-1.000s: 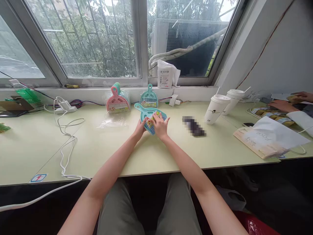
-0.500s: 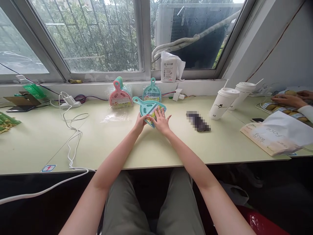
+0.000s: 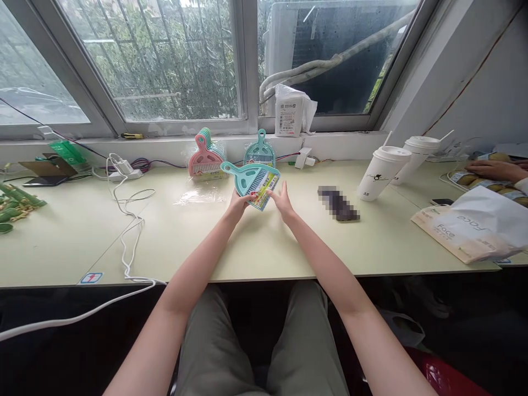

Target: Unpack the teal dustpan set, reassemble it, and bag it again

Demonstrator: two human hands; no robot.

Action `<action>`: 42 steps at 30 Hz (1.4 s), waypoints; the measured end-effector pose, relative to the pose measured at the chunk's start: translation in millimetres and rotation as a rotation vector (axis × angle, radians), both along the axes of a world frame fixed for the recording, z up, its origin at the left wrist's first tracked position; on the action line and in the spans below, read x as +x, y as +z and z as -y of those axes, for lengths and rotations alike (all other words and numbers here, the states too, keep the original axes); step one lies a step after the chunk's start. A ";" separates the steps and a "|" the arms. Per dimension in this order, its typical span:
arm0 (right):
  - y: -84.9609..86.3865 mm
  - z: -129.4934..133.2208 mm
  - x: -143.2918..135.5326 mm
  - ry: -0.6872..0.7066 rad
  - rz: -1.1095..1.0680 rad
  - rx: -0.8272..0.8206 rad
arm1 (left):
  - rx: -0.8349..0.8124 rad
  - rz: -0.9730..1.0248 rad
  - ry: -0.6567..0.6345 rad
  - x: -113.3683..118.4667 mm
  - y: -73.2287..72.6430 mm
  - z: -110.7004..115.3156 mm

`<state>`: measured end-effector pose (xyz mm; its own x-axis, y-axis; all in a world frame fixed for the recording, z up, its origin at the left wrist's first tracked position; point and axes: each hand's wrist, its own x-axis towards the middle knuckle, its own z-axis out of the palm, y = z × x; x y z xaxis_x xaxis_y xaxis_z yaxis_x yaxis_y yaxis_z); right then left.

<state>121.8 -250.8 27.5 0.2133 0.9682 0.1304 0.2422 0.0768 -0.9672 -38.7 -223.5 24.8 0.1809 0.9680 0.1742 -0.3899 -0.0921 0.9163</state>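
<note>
A teal mini dustpan (image 3: 243, 182) with a brush and a colourful printed label is held tilted above the table, its handle pointing up and left. My left hand (image 3: 238, 205) is closed on its lower left edge, the thumb on the front of the label. At the right edge, my right hand (image 3: 284, 206) is open, fingers stretched upward and the thumb touching the label. Behind stand a stack of wrapped dustpans with a pink one (image 3: 205, 159) in front, and another wrapped teal dustpan (image 3: 260, 149). Clear plastic wrap (image 3: 200, 196) lies to the left.
To the right are a blurred-out dark object (image 3: 338, 204), two white lidded cups (image 3: 383, 173) with straws and a tissue pack (image 3: 462, 225). White cables (image 3: 126, 242) run across the left side. Another person's hand (image 3: 495, 169) rests on wrapped goods at far right.
My right hand has come off the front of the label to the dustpan's right edge. More of the label and brush bristles shows. The whole view has shifted slightly.
</note>
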 end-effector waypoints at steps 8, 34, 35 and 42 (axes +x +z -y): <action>-0.4 1.0 2.9 0.127 -0.635 -0.052 | 0.066 -0.077 -0.160 -1.7 5.4 7.3; 0.8 1.9 21.2 0.158 -0.517 -0.238 | 0.033 -1.559 0.659 -72.8 6.2 -20.1; 0.2 1.4 22.6 0.134 -0.517 -0.240 | 0.032 -1.572 0.685 -74.6 7.4 -19.5; -0.1 0.6 22.7 -0.089 -0.582 -0.160 | 0.179 -1.541 0.701 -67.5 5.3 -16.6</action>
<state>144.5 -251.4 27.4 0.2869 0.9414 -0.1774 -0.3306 -0.0765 -0.9407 -106.3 -206.9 30.1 -0.1476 0.9186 0.3666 0.9412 0.0165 0.3375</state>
